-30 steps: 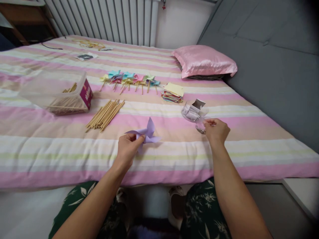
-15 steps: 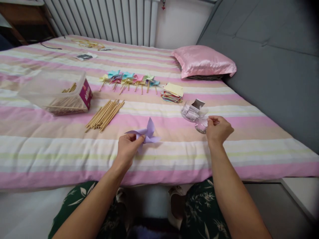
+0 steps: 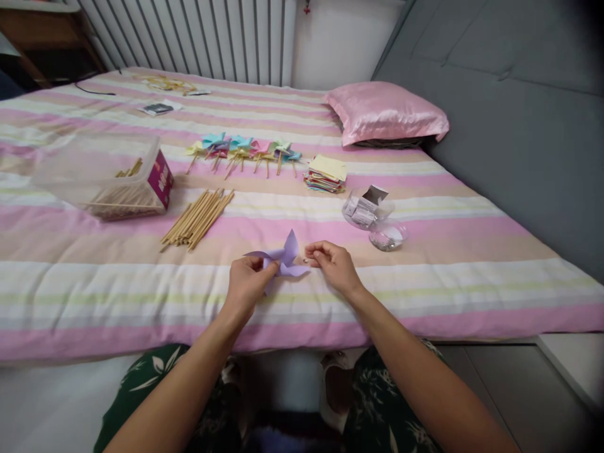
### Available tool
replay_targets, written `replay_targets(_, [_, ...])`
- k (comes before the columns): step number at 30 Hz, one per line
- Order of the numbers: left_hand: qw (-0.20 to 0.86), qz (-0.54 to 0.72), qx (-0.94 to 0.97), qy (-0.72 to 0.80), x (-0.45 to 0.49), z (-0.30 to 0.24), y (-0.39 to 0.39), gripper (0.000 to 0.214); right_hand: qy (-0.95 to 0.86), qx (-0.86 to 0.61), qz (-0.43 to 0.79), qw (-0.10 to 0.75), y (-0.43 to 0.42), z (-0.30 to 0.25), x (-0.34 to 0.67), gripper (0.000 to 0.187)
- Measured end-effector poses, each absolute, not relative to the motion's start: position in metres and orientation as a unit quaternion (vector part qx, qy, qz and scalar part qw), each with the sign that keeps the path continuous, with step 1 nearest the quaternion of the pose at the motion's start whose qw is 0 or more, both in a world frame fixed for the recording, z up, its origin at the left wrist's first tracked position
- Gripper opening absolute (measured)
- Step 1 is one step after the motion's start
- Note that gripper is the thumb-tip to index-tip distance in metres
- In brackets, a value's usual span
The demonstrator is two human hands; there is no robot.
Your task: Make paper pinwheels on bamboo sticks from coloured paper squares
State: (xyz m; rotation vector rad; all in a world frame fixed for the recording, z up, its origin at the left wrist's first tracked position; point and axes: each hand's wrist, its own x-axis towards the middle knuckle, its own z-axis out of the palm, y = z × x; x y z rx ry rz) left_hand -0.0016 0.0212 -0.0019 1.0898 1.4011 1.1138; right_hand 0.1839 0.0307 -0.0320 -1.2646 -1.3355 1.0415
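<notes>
A folded lilac paper pinwheel [image 3: 285, 258] is pinched at its centre between the thumb and fingers of my left hand [image 3: 250, 277]. Just to its right, my right hand [image 3: 334, 263] has its fingertips closed on a small shiny tack [image 3: 306, 260], apart from the paper blades. Farther right, a small round clear dish [image 3: 387, 238] holds tiny metallic pieces. Behind that stands a clear plastic container [image 3: 352, 212] with small packets and a little open box [image 3: 375, 195] in it.
Thin wooden sticks [image 3: 198, 220] lie bundled at left, near a clear tub [image 3: 94, 163] of more sticks. Several coloured pinwheels on sticks [image 3: 240, 148] lie in a row beyond. A stack of paper squares [image 3: 326, 173] and a pink pillow [image 3: 384, 113] rest on the striped bed [image 3: 141, 296].
My right hand has moved left from the small round dish to beside the pinwheel, bringing a tiny tack. My left hand has shifted slightly right, still gripping the pinwheel.
</notes>
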Motion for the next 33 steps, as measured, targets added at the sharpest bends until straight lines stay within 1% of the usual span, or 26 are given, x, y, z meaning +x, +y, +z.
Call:
replay_targets(2, [0.492,0.459,0.456,0.583,-0.002,-0.003,0.021,0.011,-0.560,-0.536,0.402,0.487,0.029,-0.029,0.186,0.021])
replay_targets(4, [0.490,0.457,0.458,0.585,-0.002,-0.004,0.021,0.012,-0.575,-0.564,0.349,0.479,0.028,-0.023,0.190,0.021])
replay_targets(6, [0.490,0.457,0.458,0.584,-0.002,-0.005,0.021,0.012,-0.599,-0.587,0.293,0.460,0.025,-0.017,0.192,0.019])
replay_targets(9, [0.485,0.459,0.462,0.584,-0.003,-0.007,0.022,0.012,-0.646,-0.584,0.245,0.426,0.021,-0.010,0.192,0.014])
replay_targets(16, [0.468,0.447,0.480,0.592,-0.006,-0.010,0.022,0.016,-0.718,-0.552,0.219,0.362,0.018,-0.012,0.186,0.012])
replay_targets(21, [0.478,0.446,0.474,0.590,-0.005,-0.008,0.022,0.016,-0.735,-0.567,0.179,0.325,0.022,-0.016,0.184,0.012])
replay_targets(28, [0.498,0.455,0.452,0.584,-0.005,-0.006,0.023,0.017,-0.743,-0.598,0.160,0.255,0.027,-0.016,0.179,0.016])
replay_targets(31, [0.519,0.461,0.436,0.573,-0.004,-0.002,0.023,0.018,-0.743,-0.609,0.137,0.242,0.026,-0.015,0.176,0.017])
replay_targets(33, [0.527,0.467,0.427,0.568,-0.004,0.002,0.023,0.019,-0.739,-0.610,0.139,0.249,0.026,-0.013,0.177,0.017])
